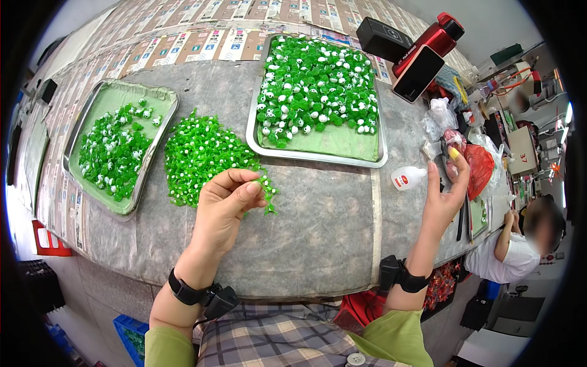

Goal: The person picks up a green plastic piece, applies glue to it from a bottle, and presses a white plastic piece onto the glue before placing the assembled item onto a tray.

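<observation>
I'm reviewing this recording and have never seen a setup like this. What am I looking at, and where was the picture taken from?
There's no robot: these are a person's bare hands, seen from above by a wide fisheye head camera, which bends straight edges. On the grey-covered table lie a loose green-and-white pile, a smaller tray and a larger tray of similarly coloured pieces, and a white bottle. The left hand pinches beside the pile; whether it holds anything is unclear. The right hand is raised, thumb and finger apart.

A grey-covered desk (306, 238) spans the centre; grey tiled floor (110, 293) at eight o'clock; bright light strip (569, 113) between two and three o'clock.
</observation>
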The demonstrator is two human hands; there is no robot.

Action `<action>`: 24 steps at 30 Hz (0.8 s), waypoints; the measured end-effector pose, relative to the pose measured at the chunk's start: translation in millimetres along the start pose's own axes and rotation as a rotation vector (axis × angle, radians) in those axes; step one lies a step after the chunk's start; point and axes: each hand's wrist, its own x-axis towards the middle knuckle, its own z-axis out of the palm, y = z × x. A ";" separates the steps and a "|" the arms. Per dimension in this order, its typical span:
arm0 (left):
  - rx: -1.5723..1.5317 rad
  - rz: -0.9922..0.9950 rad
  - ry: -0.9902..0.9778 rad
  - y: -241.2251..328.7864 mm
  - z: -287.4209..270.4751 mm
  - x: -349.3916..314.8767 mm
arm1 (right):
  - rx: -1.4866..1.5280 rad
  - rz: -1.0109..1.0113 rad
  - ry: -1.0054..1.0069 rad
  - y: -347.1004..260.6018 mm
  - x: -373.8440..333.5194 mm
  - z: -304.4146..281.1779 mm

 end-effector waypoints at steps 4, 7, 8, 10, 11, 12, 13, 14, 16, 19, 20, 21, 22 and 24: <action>0.015 0.002 0.026 1.6 -6.4 -3.0 | 0.437 -0.168 -0.475 -69.0 8.0 34.8; 0.006 -0.003 0.038 3.1 -3.4 -1.5 | 0.444 -0.535 -0.664 -86.6 8.3 84.5; 0.005 -0.001 0.037 2.8 -3.2 -0.8 | 0.443 -0.536 -0.663 -89.0 6.5 97.7; -0.025 0.004 0.013 2.5 -3.7 -0.5 | 0.409 -0.631 -0.717 -94.0 3.4 118.1; -0.027 0.007 0.019 3.4 -4.0 -1.1 | 0.413 -0.636 -0.720 -95.9 2.8 124.7; -0.028 0.002 0.014 4.5 -3.7 -1.7 | 0.385 -0.678 -0.746 -97.5 2.2 129.9; -0.030 -0.004 0.011 5.0 -3.8 -2.4 | 0.357 -0.720 -0.774 -98.5 1.3 133.5; -0.033 -0.003 0.016 5.7 -3.9 -3.0 | 0.347 -0.705 -0.809 -99.1 0.5 135.3; -0.030 -0.008 0.006 6.8 -3.4 -3.3 | 0.314 -0.725 -0.848 -100.8 4.4 137.8; -0.036 -0.006 0.000 6.0 -2.8 -2.3 | 0.367 -0.688 -0.849 -101.6 8.8 130.3; -0.035 -0.006 -0.001 5.9 -2.8 -1.6 | 0.455 -0.633 -0.812 -102.9 10.6 124.6; -0.035 -0.001 -0.002 5.9 -2.6 -0.9 | 0.455 -0.632 -0.811 -104.6 12.2 114.6; -0.035 0.006 0.002 5.9 -3.1 -1.9 | 0.603 -0.430 -0.900 -110.6 12.6 99.2; -0.026 0.014 -0.007 5.4 -8.1 -4.3 | 0.866 -0.097 -1.077 -113.0 0.8 82.3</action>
